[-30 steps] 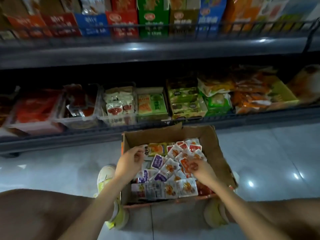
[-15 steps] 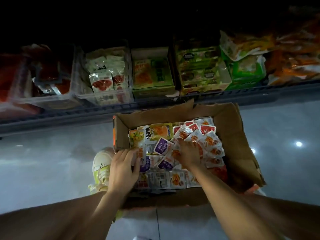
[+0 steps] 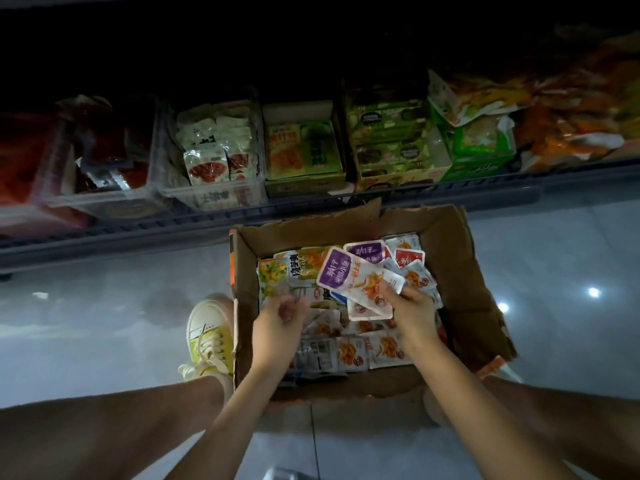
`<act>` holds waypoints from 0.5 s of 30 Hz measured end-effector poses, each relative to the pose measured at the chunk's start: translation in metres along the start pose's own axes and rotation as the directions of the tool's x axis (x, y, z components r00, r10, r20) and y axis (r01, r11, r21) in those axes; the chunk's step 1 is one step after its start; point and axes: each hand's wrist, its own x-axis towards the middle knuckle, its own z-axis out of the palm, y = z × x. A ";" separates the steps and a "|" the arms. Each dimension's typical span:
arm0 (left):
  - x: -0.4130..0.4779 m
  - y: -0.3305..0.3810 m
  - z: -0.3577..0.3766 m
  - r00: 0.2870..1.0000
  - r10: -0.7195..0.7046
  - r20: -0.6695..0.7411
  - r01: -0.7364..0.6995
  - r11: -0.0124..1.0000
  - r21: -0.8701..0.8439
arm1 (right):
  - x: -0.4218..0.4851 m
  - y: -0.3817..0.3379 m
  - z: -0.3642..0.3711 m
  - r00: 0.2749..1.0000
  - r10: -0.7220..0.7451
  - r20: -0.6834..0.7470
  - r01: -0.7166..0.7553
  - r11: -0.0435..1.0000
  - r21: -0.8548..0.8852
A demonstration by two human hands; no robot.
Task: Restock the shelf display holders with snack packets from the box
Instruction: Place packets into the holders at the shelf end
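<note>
A torn cardboard box [image 3: 464, 289] on the floor holds several small snack packets. My right hand [image 3: 412, 313] pinches a purple-topped packet [image 3: 349, 278], lifted above the pile, with at least one more packet [image 3: 369, 308] stacked under it. My left hand [image 3: 280, 320] is curled inside the box's left side over the packets; whether it grips one I cannot tell. Above the box, the low shelf [image 3: 277, 206] carries clear display holders [image 3: 214, 161] and green cardboard holders [image 3: 304, 150] with packets in them.
My left foot in a yellow sneaker [image 3: 207, 337] stands just left of the box, and my knees flank it. Grey tiled floor [image 3: 104, 323] spreads to both sides. Orange and green bags [image 3: 519, 126] crowd the shelf's right end.
My right hand has picked purple packets out of the pile and raised them. My left hand moved from the box's left wall into the box. The camera tilted further down.
</note>
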 end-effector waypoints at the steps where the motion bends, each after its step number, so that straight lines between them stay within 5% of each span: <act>1: -0.004 0.009 0.004 0.985 -0.142 0.102 0.156 0.976 -0.152 | -0.008 -0.005 0.004 0.997 0.075 0.006 -0.075 0.996 0.050; 3: -0.013 0.027 0.009 0.902 -0.295 0.316 0.417 0.789 -0.451 | -0.024 -0.010 0.011 0.981 0.191 0.043 -0.195 0.972 0.134; 5: -0.020 0.037 0.013 0.900 -0.253 0.355 0.427 0.675 -0.602 | -0.040 -0.014 0.017 0.964 0.251 0.090 -0.262 0.956 0.132; 10: -0.025 0.042 0.002 0.940 -0.228 0.255 0.342 0.622 -0.704 | -0.066 -0.025 0.015 0.955 0.210 0.209 -0.156 0.957 -0.246; 15: -0.036 0.041 -0.010 0.926 -0.218 0.307 0.375 0.598 -0.709 | -0.076 -0.033 0.007 0.928 0.105 0.356 0.027 0.938 -0.346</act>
